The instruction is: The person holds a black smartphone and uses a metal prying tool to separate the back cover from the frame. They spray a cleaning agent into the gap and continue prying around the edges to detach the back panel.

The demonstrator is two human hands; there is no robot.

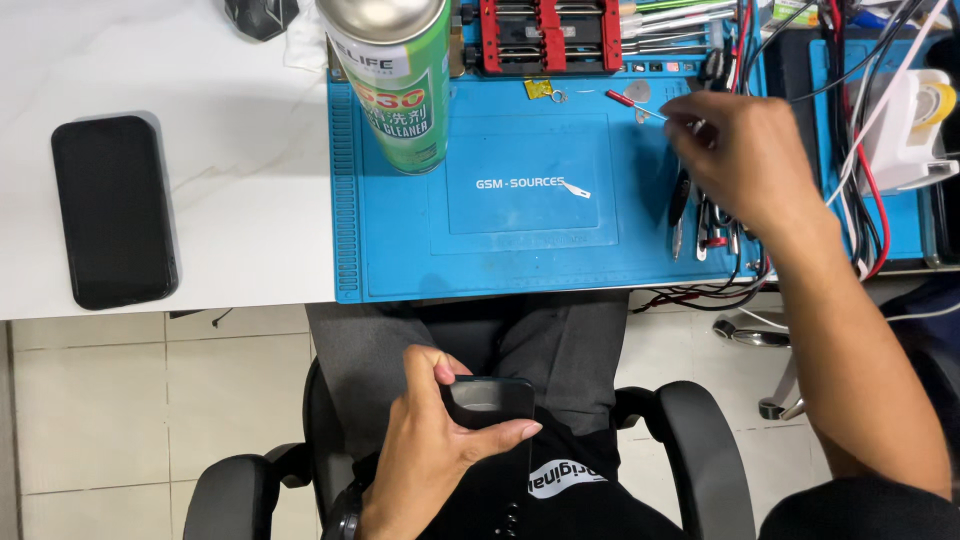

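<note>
Spreading across the top of the view, the white tabletop [200, 230] carries a blue silicone work mat [520, 250], which serves as the landmark. Below the mat's near edge sits a black office chair [690, 440], with the person's grey-trousered lap between its armrests. Well to the left of the mat, a black smartphone [113, 210] lies flat on the bare tabletop, screen dark. On the mat's upper left corner stands a green and white spray can [398, 80], upright. Against the mat's far edge rests a red and black clamping fixture [548, 35]. Off the mat's right edge, a tangle of red, black and white cables [850, 150] runs past a white tape dispenser [915, 125].

The right hand [745, 160] reaches over the mat's right side, fingers pinched together on a thin red-handled tool [635, 103] that points left across the mat; the exact grip at the fingertips is hard to make out. Just beneath that hand, along the mat's right margin, lie several tweezers and small screwdrivers [700, 225]. Near the mat's centre lies a small white pry pick [577, 188].

The left hand [440, 440] is held over the lap, well below the mat, clamped around a dark phone [490, 405], thumb on one edge and fingers wrapped along the other.
</note>
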